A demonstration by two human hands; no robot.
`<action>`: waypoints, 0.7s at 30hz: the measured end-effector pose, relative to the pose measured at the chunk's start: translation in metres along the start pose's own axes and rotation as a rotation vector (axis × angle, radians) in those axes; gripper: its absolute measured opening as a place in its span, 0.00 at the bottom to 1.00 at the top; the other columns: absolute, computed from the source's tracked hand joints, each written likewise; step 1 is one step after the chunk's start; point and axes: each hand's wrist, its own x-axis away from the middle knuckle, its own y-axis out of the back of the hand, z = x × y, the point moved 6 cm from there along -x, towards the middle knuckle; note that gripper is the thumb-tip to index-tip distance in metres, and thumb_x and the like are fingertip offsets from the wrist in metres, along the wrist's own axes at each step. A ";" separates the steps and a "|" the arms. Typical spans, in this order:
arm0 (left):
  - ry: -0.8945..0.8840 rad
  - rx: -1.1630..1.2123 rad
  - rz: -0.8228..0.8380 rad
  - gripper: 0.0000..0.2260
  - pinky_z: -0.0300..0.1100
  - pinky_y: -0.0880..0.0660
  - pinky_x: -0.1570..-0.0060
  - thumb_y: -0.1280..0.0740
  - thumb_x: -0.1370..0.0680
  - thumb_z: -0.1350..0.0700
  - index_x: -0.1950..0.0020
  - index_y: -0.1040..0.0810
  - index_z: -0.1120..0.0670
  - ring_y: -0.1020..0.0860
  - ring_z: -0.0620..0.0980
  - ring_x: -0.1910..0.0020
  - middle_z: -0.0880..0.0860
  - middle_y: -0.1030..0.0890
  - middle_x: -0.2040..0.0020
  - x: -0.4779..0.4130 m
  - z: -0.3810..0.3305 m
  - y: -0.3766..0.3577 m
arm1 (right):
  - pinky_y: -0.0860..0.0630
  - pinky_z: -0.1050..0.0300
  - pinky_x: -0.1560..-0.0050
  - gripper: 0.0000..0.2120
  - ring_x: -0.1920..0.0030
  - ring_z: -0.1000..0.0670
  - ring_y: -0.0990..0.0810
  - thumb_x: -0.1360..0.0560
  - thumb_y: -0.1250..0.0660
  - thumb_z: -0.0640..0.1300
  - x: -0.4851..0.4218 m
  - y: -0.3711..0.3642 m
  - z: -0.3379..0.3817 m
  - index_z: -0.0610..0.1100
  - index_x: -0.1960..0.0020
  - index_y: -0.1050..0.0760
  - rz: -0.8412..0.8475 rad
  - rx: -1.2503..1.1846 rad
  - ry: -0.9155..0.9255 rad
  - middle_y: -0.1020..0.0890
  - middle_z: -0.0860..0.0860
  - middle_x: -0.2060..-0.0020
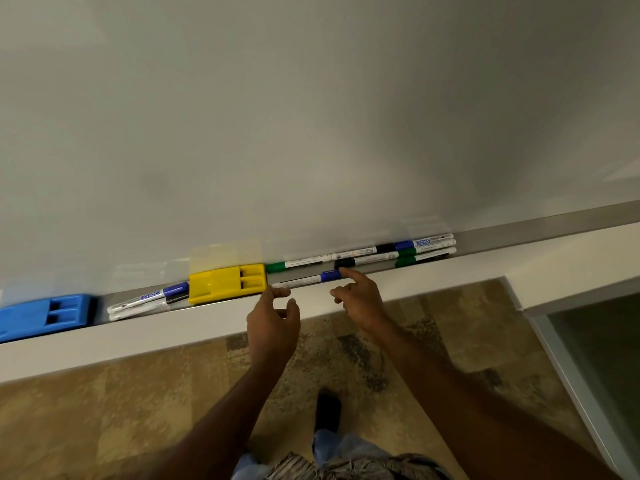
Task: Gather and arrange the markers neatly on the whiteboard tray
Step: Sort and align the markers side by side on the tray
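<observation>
Left hand (pixel 273 318) loosely open, index tip at the white end of a blue-capped marker (pixel 304 280). Right hand (pixel 362 299) has its index straight, touching that marker's cap end, other fingers curled, gripping nothing. Marker lies along the near edge of the tray (pixel 512 232), just right of the yellow eraser (pixel 227 284). More markers (pixel 408 252) bunched behind it. Bare tray runs on rightward. Two markers (pixel 145 301) left of the yellow eraser, then the blue eraser (pixel 45 315). Whiteboard (pixel 311 116) above, patterned carpet (pixel 121 410) below.

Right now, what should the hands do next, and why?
Probably slide the front blue-capped marker back against the other markers: it lies alone at the tray front, left hand at its white end, right hand at its cap.
</observation>
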 end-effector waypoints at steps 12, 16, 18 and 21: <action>-0.095 -0.117 0.031 0.07 0.27 0.34 0.72 0.31 0.23 0.54 0.46 0.23 0.50 0.25 0.32 0.65 0.46 0.18 0.52 0.001 0.007 0.000 | 0.22 0.61 0.61 0.21 0.60 0.48 0.19 0.27 0.29 0.41 0.005 0.005 0.000 0.49 0.35 0.26 -0.049 0.117 0.098 0.18 0.46 0.63; -0.144 -0.150 0.058 0.11 0.27 0.34 0.70 0.30 0.24 0.54 0.42 0.24 0.50 0.25 0.33 0.64 0.48 0.18 0.46 0.001 0.006 -0.001 | 0.25 0.65 0.64 0.20 0.65 0.53 0.21 0.27 0.29 0.42 0.005 0.005 0.001 0.50 0.37 0.26 -0.079 0.206 0.168 0.21 0.51 0.66; -0.196 -0.199 0.110 0.14 0.25 0.35 0.70 0.30 0.24 0.53 0.39 0.26 0.48 0.25 0.33 0.64 0.49 0.21 0.38 -0.001 0.005 -0.005 | 0.26 0.66 0.63 0.20 0.65 0.55 0.21 0.27 0.28 0.44 0.006 0.004 0.003 0.51 0.36 0.27 -0.085 0.263 0.209 0.22 0.54 0.67; -0.311 -0.382 0.201 0.12 0.29 0.30 0.67 0.31 0.24 0.49 0.42 0.27 0.45 0.23 0.36 0.65 0.46 0.34 0.25 -0.008 -0.002 -0.012 | 0.26 0.66 0.61 0.22 0.65 0.57 0.22 0.27 0.28 0.45 0.007 0.004 0.004 0.52 0.35 0.28 -0.096 0.334 0.236 0.22 0.57 0.67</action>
